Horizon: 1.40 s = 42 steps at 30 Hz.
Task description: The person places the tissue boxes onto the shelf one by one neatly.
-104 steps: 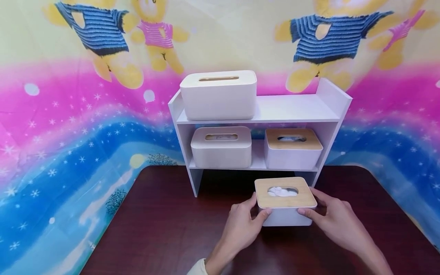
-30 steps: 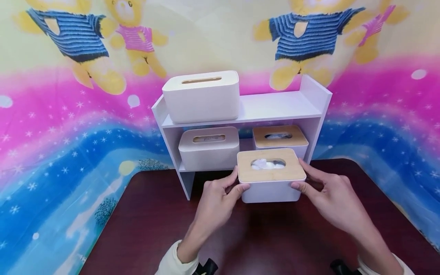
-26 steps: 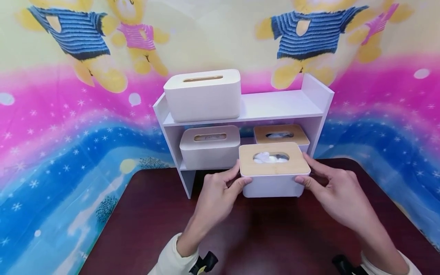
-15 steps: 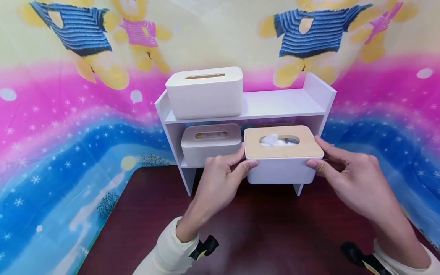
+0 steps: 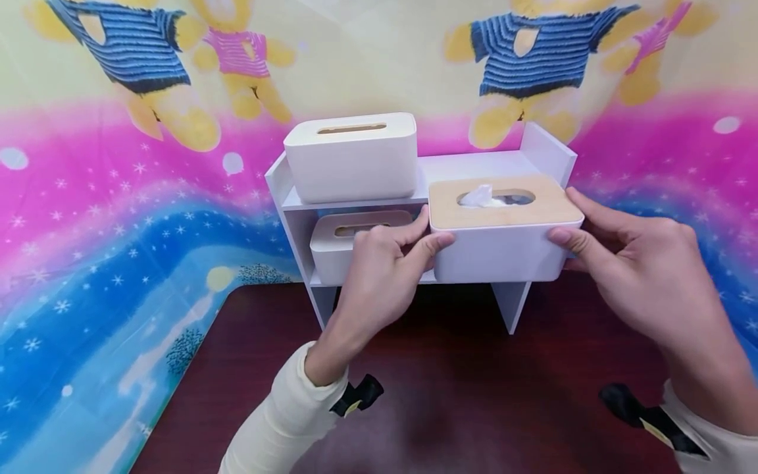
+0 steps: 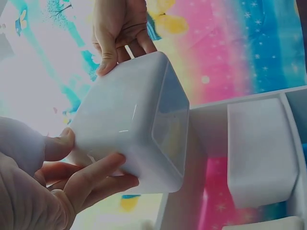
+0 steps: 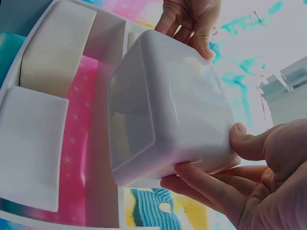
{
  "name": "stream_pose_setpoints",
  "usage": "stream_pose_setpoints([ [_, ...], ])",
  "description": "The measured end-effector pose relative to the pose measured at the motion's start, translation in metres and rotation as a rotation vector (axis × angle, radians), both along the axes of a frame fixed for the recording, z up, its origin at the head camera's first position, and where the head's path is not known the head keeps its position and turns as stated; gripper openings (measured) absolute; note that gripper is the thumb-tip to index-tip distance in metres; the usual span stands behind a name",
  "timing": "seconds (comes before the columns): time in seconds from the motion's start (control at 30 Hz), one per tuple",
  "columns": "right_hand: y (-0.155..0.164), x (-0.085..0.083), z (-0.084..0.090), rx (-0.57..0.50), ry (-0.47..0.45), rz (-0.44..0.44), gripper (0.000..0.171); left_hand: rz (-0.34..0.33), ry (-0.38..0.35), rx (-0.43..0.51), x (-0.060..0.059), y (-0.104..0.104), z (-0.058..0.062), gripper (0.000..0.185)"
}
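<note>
A white tissue box [image 5: 497,253] with a light wooden lid is held level in the air, with white tissue showing in its oval slot. My left hand [image 5: 385,276] pinches its left end, thumb on the front. On the other end, my right hand [image 5: 651,276] grips in the same way, thumb at the front corner. In the left wrist view the tissue box [image 6: 110,110] is seen from below, with a recessed, glossy underside. It overlaps the right half of the white shelf [image 5: 474,161] in the head view and hides the wooden-lidded box on the lower level.
A large white tissue box [image 5: 352,164] stands on the top level at left. Below it is a smaller off-white tissue box [image 5: 331,257], partly covered by my left hand. The shelf's upright side panel [image 5: 551,155] rises at right. All stand on a dark red-brown table [image 5: 272,368].
Both hands have raised the wooden-lidded tissue box from near the tabletop toward the shelf's top level. It now hides the similar box on the lower level, which was visible earlier.
</note>
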State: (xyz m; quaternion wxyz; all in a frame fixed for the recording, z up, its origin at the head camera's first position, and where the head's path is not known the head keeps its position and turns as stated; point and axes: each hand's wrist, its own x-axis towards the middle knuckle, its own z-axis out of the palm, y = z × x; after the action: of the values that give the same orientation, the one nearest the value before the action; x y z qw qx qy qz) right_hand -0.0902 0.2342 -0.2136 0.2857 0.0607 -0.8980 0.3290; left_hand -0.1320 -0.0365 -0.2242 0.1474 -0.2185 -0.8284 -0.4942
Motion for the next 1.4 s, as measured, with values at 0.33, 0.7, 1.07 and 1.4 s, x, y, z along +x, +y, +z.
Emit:
stream_pose_setpoints([
  [0.33,0.006,-0.01,0.017,-0.034,0.015,-0.038,0.056,0.026,0.062,-0.009,-0.01,0.01,0.028,0.054],
  [0.7,0.004,-0.043,0.032,-0.092,-0.012,-0.041,0.054,0.09,0.025,-0.039,-0.036,0.024,0.048,0.052],
  [1.07,0.006,-0.081,0.044,-0.192,-0.072,-0.009,0.053,0.193,0.113,-0.078,-0.073,0.042,0.053,0.024],
  [1.4,0.012,-0.108,0.047,-0.194,-0.09,-0.026,0.052,0.271,0.13,-0.145,-0.091,0.056,0.056,0.028],
])
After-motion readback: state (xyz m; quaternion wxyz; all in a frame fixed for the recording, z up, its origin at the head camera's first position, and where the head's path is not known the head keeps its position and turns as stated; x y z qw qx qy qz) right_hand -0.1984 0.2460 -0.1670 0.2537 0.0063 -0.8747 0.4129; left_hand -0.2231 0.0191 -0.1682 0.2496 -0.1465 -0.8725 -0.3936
